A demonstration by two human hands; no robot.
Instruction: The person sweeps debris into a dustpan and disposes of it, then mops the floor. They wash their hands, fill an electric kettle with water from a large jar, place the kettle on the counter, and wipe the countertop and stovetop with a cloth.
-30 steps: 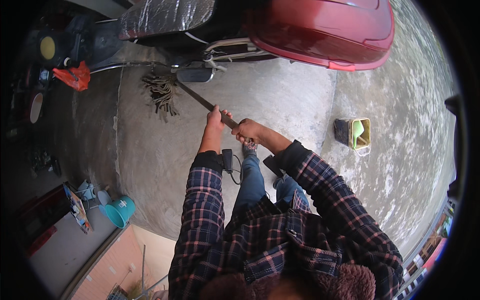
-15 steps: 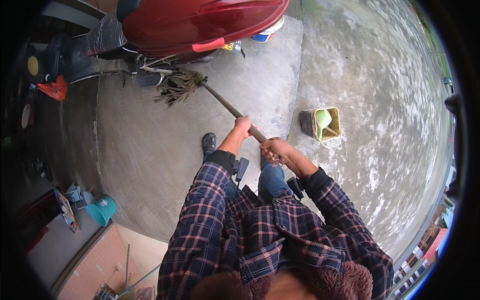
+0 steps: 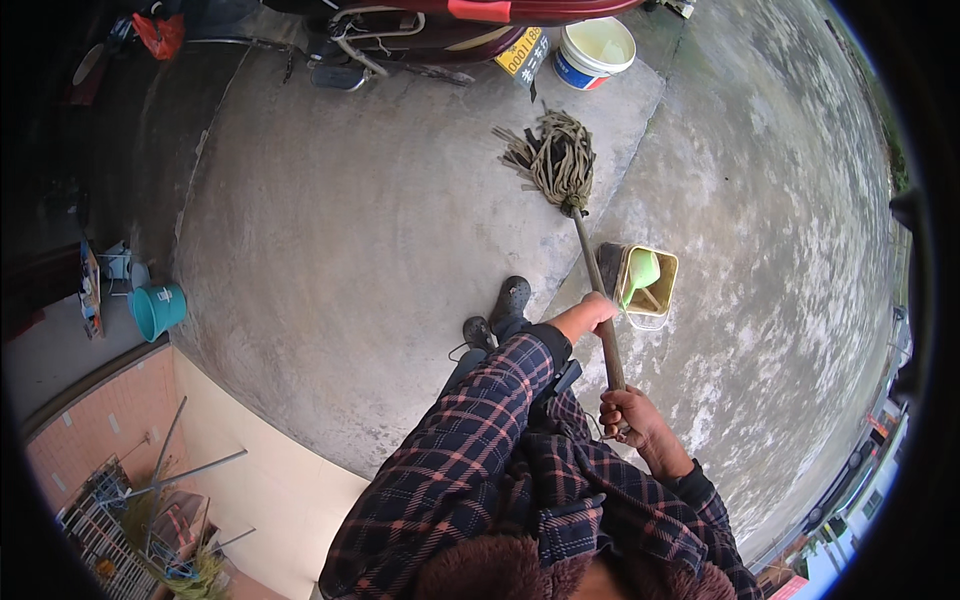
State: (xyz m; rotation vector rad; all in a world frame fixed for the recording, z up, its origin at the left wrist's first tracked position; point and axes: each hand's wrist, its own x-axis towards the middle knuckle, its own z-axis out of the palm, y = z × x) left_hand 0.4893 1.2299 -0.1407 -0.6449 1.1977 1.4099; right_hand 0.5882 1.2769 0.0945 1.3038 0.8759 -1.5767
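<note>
A string mop [image 3: 563, 165] with greyish strands and a long wooden handle stretches away from me across the concrete. My left hand [image 3: 599, 312] is closed round the middle of the handle. Lower down, near its end, my right hand [image 3: 630, 415] grips the same handle. The strands rest on the floor, fanned toward the far left. Just right of the handle stands a square yellowish bucket [image 3: 669, 268] with a light green dipper [image 3: 643, 270] in it. The handle passes in front of the bucket's left side.
Beyond the mop is a red motor vehicle [image 3: 420, 40] with a yellow plate. Next to it stands a round white bucket [image 3: 598, 42] with a blue and red band. A teal bucket [image 3: 158, 311] is at the left, by a raised ledge. My dark clogs [image 3: 511, 298] are on the concrete.
The mop head has swung right, away from the vehicle's wheel area to a place before the white bucket. Both hands moved right and nearer me, still gripping the handle. My view has shifted.
</note>
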